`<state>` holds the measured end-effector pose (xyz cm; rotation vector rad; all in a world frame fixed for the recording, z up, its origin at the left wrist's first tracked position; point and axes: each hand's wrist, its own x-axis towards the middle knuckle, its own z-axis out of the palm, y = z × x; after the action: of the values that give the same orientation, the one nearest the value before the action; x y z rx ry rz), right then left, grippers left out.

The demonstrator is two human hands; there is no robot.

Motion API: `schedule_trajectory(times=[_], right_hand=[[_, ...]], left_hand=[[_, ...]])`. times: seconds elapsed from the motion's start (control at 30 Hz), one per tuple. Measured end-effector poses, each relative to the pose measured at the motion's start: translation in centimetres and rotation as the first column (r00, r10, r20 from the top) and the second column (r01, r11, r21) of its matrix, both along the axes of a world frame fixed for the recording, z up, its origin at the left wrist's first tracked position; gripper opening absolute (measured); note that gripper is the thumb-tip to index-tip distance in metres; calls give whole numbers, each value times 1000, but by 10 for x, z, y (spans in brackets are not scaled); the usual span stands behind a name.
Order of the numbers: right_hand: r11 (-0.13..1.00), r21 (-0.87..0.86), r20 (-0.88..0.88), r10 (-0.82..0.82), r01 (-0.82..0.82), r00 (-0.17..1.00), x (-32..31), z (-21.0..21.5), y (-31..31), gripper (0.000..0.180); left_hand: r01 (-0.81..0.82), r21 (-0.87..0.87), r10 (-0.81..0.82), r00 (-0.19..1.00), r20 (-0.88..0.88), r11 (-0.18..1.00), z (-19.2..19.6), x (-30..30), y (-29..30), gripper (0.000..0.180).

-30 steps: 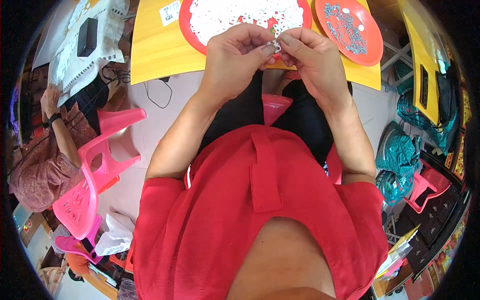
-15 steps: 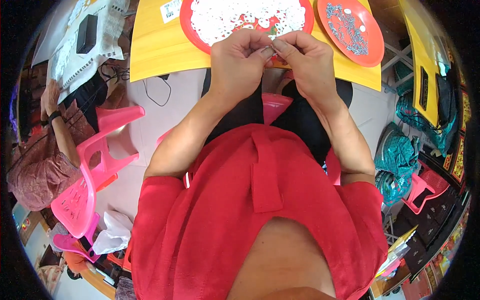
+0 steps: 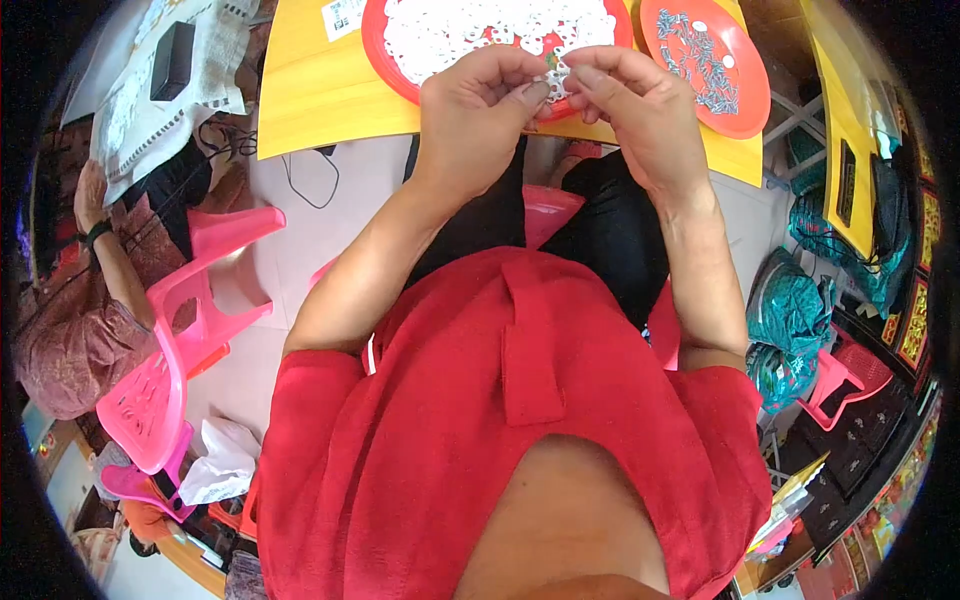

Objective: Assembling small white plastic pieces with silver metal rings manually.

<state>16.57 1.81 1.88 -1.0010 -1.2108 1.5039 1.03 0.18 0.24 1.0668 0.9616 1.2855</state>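
Note:
Over the near rim of a red tray (image 3: pixel 374 62), my left hand (image 3: pixel 480 115) pinches a small white plastic piece with holes (image 3: pixel 556 84) between thumb and fingers. My right hand (image 3: pixel 640 115) is closed in a pinch at the piece's right edge; whatever its fingertips hold is too small to make out. Many similar white pieces (image 3: pixel 440 35) lie heaped in the tray. To the right, a red oval plate (image 3: pixel 748 88) bears small silver screw-like parts (image 3: pixel 712 70) and a couple of white discs.
Both trays stand on a yellow table (image 3: pixel 310 100), with a printed white label (image 3: pixel 345 17) at its far left. On the left, another person's hand (image 3: pixel 92 190) rests by a cloth-covered table (image 3: pixel 140 130) near a pink chair (image 3: pixel 185 300). Green bags (image 3: pixel 790 305) are at the right.
My right hand has shifted right and its fingers have parted slightly from the left hand's. The white piece between them now shows more fully.

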Motion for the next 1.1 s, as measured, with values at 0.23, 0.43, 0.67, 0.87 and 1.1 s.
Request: schedule_trajectory(times=[0.23,0.43,0.67,0.87,1.1], right_hand=[[999,12,43,43,-43,998,-2,2,-3,11],[999,22,48,28,-29,998,-8,4,-9,11],[998,58,73,-17,13,997,-17,2,-13,11],[987,153,214,-79,47,974,-19,-7,-12,10],[993,102,213,-87,66,973,-12,-4,-2,12]], left_hand=[[2,12,-1,1000,-15,1000,2,4,-5,11],[-8,32,9,1000,-8,999,1,4,-5,10],[-40,37,42,997,-57,998,-4,4,-5,7],[-52,62,61,984,-167,997,-4,2,-4,7],[-50,51,55,994,-93,997,-5,-4,2,8]])
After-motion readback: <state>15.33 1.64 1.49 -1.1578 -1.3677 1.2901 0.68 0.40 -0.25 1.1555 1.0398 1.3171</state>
